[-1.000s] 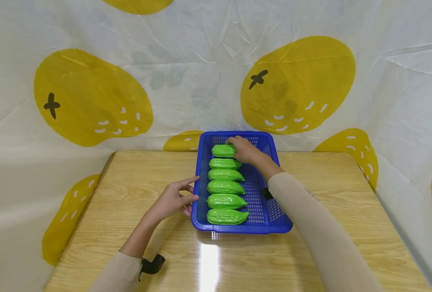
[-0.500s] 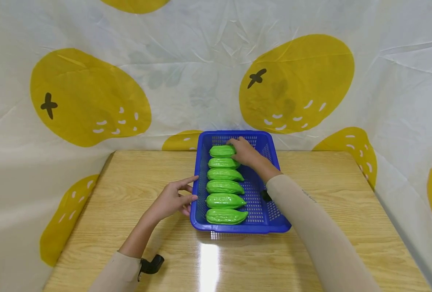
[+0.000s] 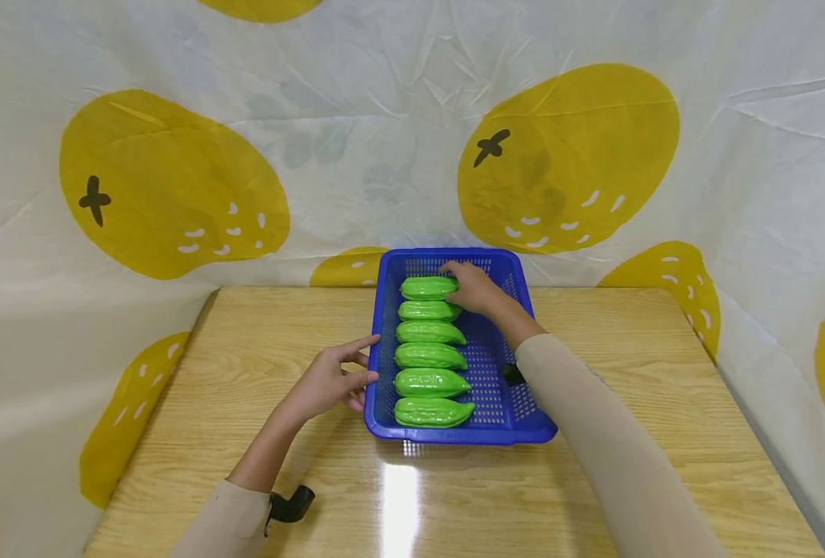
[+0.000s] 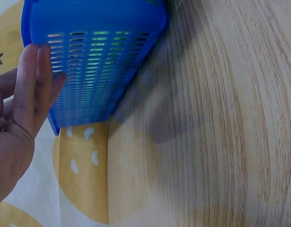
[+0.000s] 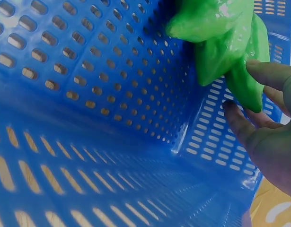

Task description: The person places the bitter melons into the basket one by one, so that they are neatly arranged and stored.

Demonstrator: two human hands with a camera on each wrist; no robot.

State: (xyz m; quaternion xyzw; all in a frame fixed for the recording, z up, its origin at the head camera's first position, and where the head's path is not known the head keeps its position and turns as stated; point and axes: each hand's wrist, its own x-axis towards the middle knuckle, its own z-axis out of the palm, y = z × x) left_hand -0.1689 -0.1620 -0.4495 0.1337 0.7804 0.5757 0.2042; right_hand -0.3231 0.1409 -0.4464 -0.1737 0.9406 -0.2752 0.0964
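A blue plastic basket (image 3: 447,435) holds several green bitter melons (image 3: 429,356) in one column, lying crosswise. My right hand (image 3: 473,289) is inside it, at the pointed end of the farthest bitter melon (image 3: 425,289). In the right wrist view, that farthest melon (image 5: 248,85) has its tip between my thumb and spread fingers; the thumb overlaps it and the index fingertip stands clear below. My left hand (image 3: 327,380) touches the basket's left side with extended fingers (image 4: 27,75), seen against the perforated wall in the left wrist view.
The basket stands on a wooden table (image 3: 266,325), close to its back edge. A white curtain (image 3: 371,178) with large yellow fruit prints hangs behind and at both sides. A black strap mount (image 3: 291,505) sits at the left sleeve.
My right hand has shifted slightly right, so more of the farthest bitter melon shows. My left hand stays at the basket's side, and the other bitter melons keep their places.
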